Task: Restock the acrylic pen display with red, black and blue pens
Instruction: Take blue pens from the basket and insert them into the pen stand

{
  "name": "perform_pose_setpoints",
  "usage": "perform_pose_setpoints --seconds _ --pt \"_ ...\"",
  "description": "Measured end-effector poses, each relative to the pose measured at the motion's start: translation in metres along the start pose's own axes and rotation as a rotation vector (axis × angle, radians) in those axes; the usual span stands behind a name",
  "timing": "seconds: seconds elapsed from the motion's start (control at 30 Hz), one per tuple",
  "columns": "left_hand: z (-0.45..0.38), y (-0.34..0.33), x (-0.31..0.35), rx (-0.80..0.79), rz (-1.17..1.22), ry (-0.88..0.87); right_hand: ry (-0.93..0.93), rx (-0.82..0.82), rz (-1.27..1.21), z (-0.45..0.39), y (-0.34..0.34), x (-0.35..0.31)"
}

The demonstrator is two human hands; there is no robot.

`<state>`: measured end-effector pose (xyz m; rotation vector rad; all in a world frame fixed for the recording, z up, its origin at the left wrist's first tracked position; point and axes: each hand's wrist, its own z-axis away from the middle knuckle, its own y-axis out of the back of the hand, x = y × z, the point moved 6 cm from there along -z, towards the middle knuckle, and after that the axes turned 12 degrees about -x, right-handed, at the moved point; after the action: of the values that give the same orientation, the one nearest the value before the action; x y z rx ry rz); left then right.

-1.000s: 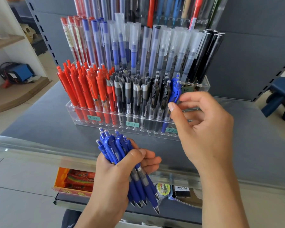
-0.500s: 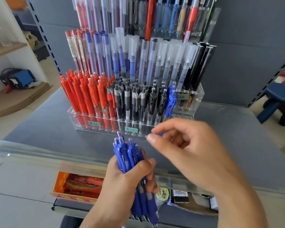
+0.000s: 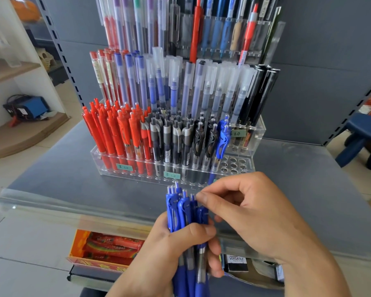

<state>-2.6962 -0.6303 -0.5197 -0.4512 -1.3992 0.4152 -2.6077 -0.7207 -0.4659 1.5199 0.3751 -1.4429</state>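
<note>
The tiered acrylic pen display point(image 3: 257, 127) stands on a grey shelf. Its front row holds red pens point(image 3: 116, 133) at the left, black pens point(image 3: 180, 136) in the middle and two or three blue pens point(image 3: 222, 138) to the right of them. Several empty holes point(image 3: 234, 166) lie right of the blue ones. In front of the display my left hand point(image 3: 169, 254) grips an upright bundle of blue pens point(image 3: 186, 211). My right hand point(image 3: 255, 221) is at the bundle's top, with thumb and curled fingers pinching the rightmost pen there.
Higher tiers carry capped red, blue, clear and black pens point(image 3: 180, 82). A clear strip point(image 3: 51, 206) edges the shelf front. Below it sit an orange box of red packets point(image 3: 107, 247) and small boxes. A blue stool point(image 3: 364, 136) stands right, a wooden shelf point(image 3: 28, 133) left.
My right hand left a blue pen in the display's front row, drew back toward me and reached the bundle's top. My left hand raised the bundle slightly.
</note>
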Motion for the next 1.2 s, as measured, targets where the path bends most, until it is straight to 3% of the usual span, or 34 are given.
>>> perform_pose_setpoints --seconds 0.37,0.6,0.83,1.2 --pt "0.006 0.002 0.009 0.019 0.047 -0.005 0.166 0.302 -0.196 0.005 0.023 -0.006" --pt "0.004 0.009 0.012 0.114 0.001 -0.096 0.015 0.099 -0.157 0.001 0.007 0.006" --pt "0.004 0.007 0.014 0.113 -0.021 -0.1 0.174 0.29 -0.393 0.009 0.028 -0.005" --pt "0.002 0.003 0.013 0.123 -0.001 -0.143 0.273 0.32 -0.59 0.014 0.037 0.0"
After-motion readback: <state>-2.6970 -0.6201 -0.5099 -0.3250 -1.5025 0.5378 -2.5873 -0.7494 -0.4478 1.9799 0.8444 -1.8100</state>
